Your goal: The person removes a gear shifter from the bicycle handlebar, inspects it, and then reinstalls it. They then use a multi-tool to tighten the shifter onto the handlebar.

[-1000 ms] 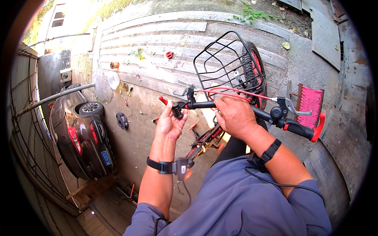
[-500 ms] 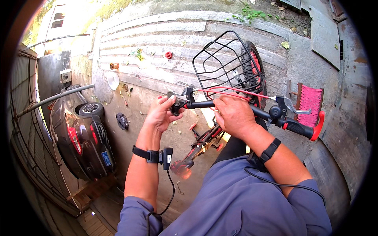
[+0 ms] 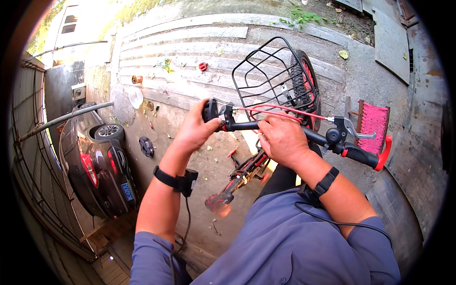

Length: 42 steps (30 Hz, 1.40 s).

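Observation:
My left hand (image 3: 198, 127) is closed around a dark black fitting (image 3: 210, 110) at the left end of the bicycle's handlebar, beside the left brake lever; the grip's end is hidden. My right hand (image 3: 281, 140) grips the black handlebar (image 3: 242, 125) near its middle, under red cables (image 3: 308, 114). On the bar's right sit a bell (image 3: 334, 136), a silver brake lever (image 3: 365, 135) and a black grip (image 3: 358, 156) with a red end. A black wire basket (image 3: 270, 66) is above the front wheel (image 3: 304, 76). The red-and-black frame (image 3: 247, 173) runs below the bar.
A dark car (image 3: 95, 168) stands at left beside a metal railing (image 3: 71, 117). A pink woven seat (image 3: 368, 123) is at right near metal sheets (image 3: 406, 152). A white basin (image 3: 135, 97), dark bundle (image 3: 146, 146), red item (image 3: 203, 66) and small scattered objects lie on the paving (image 3: 171, 38).
My left hand has moved up and turned, its back now showing, and the black fitting in it has swung upward. My right hand stays on the bar.

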{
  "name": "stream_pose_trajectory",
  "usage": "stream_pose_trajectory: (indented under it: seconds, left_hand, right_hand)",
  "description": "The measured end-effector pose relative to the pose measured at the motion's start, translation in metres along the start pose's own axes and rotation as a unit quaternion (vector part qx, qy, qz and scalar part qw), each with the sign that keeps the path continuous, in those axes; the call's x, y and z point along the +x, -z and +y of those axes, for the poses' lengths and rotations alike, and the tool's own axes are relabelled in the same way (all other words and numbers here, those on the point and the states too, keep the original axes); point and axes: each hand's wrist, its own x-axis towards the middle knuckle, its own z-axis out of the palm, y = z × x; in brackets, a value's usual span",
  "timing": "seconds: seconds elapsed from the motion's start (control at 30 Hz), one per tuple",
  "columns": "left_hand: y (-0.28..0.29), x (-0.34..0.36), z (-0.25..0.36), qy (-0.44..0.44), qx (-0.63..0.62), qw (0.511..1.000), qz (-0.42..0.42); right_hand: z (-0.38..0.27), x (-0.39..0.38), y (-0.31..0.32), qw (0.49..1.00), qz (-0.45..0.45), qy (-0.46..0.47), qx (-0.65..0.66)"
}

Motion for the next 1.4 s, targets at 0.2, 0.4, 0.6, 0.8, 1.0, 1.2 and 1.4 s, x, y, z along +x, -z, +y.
stream_pose_trajectory:
  seconds: [0.2,0.4,0.6,0.8,1.0,1.2,1.4]
  left_hand:
    - [-0.009,-0.016,0.052,-0.249,0.322,0.903,-0.135]
    - [0.000,-0.024,0.042,-0.156,0.165,0.973,-0.031]
    - [-0.004,-0.033,0.027,0.192,-0.331,0.919,0.097]
    - [-0.018,-0.037,-0.004,0.283,-0.434,0.847,0.120]
    - [-0.024,-0.036,-0.017,0.306,-0.476,0.815,0.124]
    - [-0.024,-0.038,-0.024,0.336,-0.524,0.774,0.116]
    - [-0.027,-0.037,-0.017,0.375,-0.538,0.743,0.130]
  right_hand:
    - [0.000,0.002,-0.004,1.000,0.002,0.000,-0.021]
    - [0.000,0.000,0.001,1.000,-0.005,-0.005,-0.027]
    - [0.001,0.000,-0.001,1.000,0.009,0.001,-0.014]
    - [0.001,-0.001,0.000,1.000,-0.003,-0.007,-0.013]
    - [0.001,-0.001,0.001,1.000,-0.006,-0.004,-0.017]
    - [0.000,0.000,0.001,1.000,-0.002,0.000,-0.020]
    - [0.000,0.001,0.000,1.000,-0.010,-0.007,-0.019]
